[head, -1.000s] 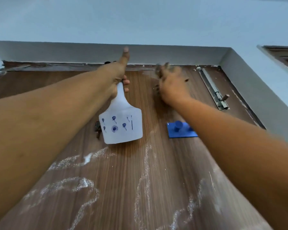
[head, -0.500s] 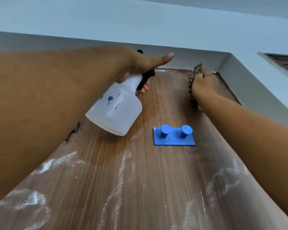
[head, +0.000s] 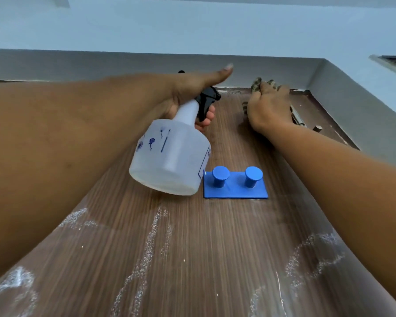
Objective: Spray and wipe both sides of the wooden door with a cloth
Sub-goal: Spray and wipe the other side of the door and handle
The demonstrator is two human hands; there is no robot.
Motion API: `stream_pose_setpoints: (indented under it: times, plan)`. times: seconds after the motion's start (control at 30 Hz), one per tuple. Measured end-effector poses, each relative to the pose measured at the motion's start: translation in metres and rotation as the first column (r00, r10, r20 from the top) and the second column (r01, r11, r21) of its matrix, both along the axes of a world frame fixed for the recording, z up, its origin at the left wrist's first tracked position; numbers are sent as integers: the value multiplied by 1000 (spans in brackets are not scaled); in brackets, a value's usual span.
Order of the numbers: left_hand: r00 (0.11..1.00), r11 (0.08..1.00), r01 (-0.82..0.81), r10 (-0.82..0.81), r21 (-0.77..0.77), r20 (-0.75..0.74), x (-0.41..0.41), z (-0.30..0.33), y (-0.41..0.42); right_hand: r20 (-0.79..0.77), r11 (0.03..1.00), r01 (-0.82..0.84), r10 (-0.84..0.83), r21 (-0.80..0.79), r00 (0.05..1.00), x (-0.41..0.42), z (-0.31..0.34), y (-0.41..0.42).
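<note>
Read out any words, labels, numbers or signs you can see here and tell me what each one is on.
No text here can be read.
Spray bottle, held by the left hand: blue flower drawings and a vertical blue line, no words; at its right edge a strip of blue print, too blurred and turned away to read.
Blue hook plate: no marking.
Wooden door: only white smears, no writing.
Cloth under the right hand: a pattern, no text.

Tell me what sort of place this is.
Probably a room inside a home, seen up close at a doorway. A wooden door sits in a painted wall recess, a blue double hook is stuck on it, and a metal bolt is fixed near its top.
</note>
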State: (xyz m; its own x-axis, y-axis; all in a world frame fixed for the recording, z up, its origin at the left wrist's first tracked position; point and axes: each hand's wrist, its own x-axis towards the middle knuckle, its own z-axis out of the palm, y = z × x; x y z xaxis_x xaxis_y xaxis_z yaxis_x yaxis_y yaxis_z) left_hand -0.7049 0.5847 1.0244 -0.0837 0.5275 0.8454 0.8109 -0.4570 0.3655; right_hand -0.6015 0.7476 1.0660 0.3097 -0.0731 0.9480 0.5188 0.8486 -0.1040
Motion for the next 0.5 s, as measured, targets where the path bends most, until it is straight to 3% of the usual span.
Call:
stream_pose_setpoints:
  times: [0.13, 0.23, 0.4, 0.5]
  plan:
    - [977, 987, 158, -161, 32, 140, -29, -5, -11, 117, 985, 168, -162, -39, 980, -3, 1, -10]
    - [956, 982, 176, -186, 62, 225, -57, -13, -21, 226, 979, 196, -178, -60, 958, -13, 12, -34]
    - [922, 975, 179, -214, 136, 321, -88, -27, -47, 569, 957, 278, -272, 78, 776, -82, 31, -93]
    - [928, 978, 127, -176, 164, 329, -97, -33, -52, 666, 938, 244, -347, 246, 660, -132, 18, -119]
